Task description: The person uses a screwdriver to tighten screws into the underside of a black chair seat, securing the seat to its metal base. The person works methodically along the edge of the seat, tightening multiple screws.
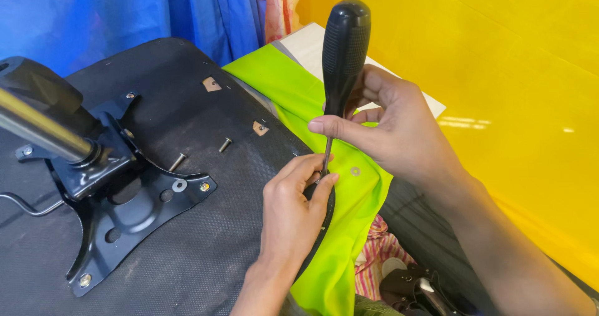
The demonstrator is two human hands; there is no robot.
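The black fabric-covered underside of an upturned chair seat [206,228] serves as the landmark. Bolted to its left part is a black pressed-steel mounting plate [134,207] with a polished metal gas-lift column [37,127] rising from it toward the left edge of view. Two loose silver bolts [177,162] [224,144] lie on the seat underside just right of the plate's upper arm, and two small tan cut-outs [211,84] [260,128] show in the fabric beyond them. At the seat's right rim, the right hand [399,129] is closed round the lower part of a black plastic-handled screwdriver [342,54], held upright, thumb and fingers wrapped on the grip. The left hand [293,210] rests on the rim directly below, its fingertips pressed together round the steel shaft near the tip, steadying it. A bright lime-green cloth [293,97] drapes off the seat's right edge, with a small metal washer [355,171] lying on it just beside the tool tip. The fastener under the tip is hidden by the fingers. Judgement: the step in hand is seating the tip at a rim fixing; the next move calls for the tool kept plumb, downward pressure, and a turn of the right wrist.
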